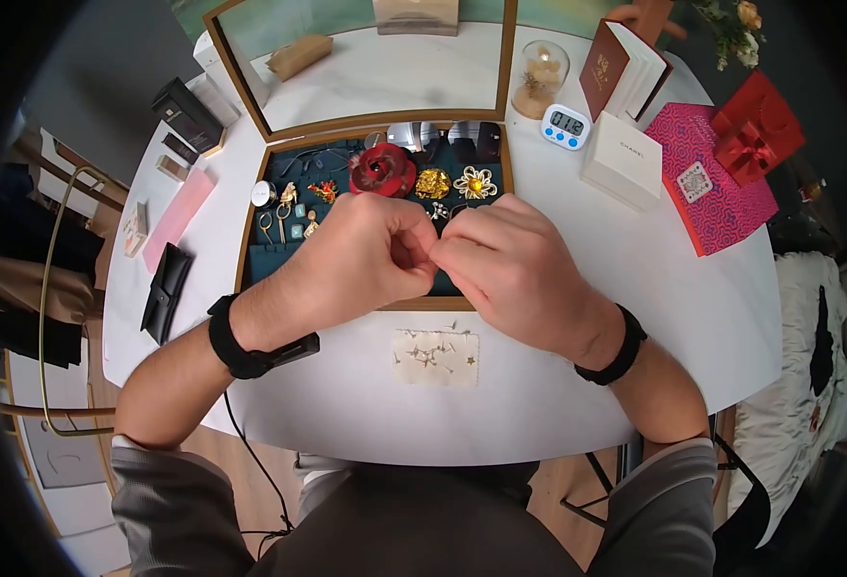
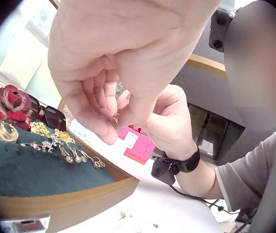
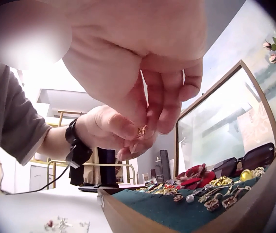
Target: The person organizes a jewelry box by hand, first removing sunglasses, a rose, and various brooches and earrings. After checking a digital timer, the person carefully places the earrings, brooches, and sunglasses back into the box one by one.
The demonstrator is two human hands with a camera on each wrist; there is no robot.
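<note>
My left hand (image 1: 361,260) and right hand (image 1: 524,255) meet fingertip to fingertip above the front of a wooden jewelry box (image 1: 394,304). Between them they pinch a small gold jewelry piece (image 3: 141,131), mostly hidden by the fingers; I cannot tell its exact kind. The box's dark green lining holds a red fabric flower (image 1: 382,171), a gold flower brooch with a yellow centre (image 1: 475,183), hoop earrings (image 2: 7,132) and sunglasses (image 1: 474,141). On the table in front of the box, a cream cloth (image 1: 409,373) carries several small stud-like pieces.
The box's glass lid (image 1: 366,72) stands raised at the back. To the right are a digital timer (image 1: 566,127), a white box (image 1: 622,162), a pink patterned bag (image 1: 721,207) and a glass dome (image 1: 542,77). A black pouch (image 1: 165,293) and a pink strip (image 1: 178,219) lie left.
</note>
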